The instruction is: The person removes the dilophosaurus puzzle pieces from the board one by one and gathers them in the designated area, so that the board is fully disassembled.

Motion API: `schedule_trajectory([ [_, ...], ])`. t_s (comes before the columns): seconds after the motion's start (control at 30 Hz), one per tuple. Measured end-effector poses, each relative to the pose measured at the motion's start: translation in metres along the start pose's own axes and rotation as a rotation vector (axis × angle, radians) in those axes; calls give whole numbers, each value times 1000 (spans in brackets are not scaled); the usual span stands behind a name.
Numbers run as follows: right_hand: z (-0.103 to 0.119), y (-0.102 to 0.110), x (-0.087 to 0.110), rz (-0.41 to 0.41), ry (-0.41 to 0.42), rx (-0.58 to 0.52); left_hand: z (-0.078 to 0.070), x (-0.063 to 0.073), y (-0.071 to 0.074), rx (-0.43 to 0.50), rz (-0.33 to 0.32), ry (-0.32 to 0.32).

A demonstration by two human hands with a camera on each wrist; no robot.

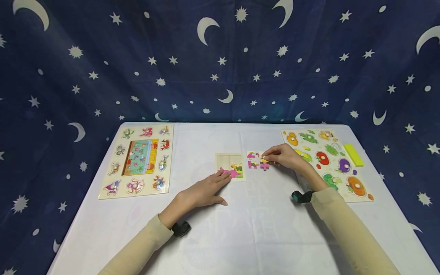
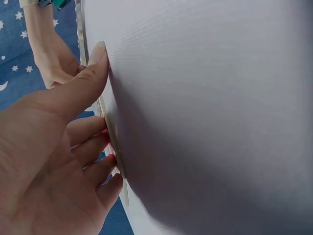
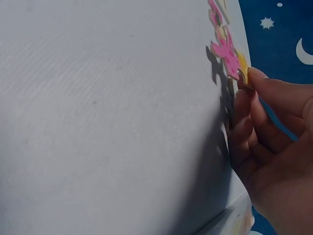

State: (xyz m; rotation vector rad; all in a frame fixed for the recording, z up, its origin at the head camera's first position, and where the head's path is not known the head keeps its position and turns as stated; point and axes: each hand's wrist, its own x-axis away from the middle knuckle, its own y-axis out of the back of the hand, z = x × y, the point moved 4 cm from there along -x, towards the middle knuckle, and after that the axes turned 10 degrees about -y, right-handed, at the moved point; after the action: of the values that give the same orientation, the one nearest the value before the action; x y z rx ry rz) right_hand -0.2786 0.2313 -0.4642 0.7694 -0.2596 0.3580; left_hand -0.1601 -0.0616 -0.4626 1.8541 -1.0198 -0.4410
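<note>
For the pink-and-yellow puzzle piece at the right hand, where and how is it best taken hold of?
The pink-and-yellow puzzle piece is probably best pinched at its yellow edge, across its thickness, coming from the right. It is thin and flat, and in the right wrist view that edge faces the right hand, leaving the pink part clear.

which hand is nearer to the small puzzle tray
Left. The left hand touches the puzzle tray; the right hand is off to its right, at the loose puzzle pieces.
</note>
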Motion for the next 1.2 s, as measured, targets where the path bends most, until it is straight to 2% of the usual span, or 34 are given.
schedule_trajectory([
  [0.17, -7, 2, -1, -8, -38, 18, 1, 1, 0, 0, -2, 0],
  [0.43, 1, -1, 0, -43, 18, 60, 1, 1, 0, -5, -5, -1],
  [0.87, 9, -8, 3, -113, 57, 89, -1, 2, 2, 7, -8, 1],
  [1.2, 29, -26, -2, -71, 130, 37, 0, 2, 1, -59, -35, -32],
])
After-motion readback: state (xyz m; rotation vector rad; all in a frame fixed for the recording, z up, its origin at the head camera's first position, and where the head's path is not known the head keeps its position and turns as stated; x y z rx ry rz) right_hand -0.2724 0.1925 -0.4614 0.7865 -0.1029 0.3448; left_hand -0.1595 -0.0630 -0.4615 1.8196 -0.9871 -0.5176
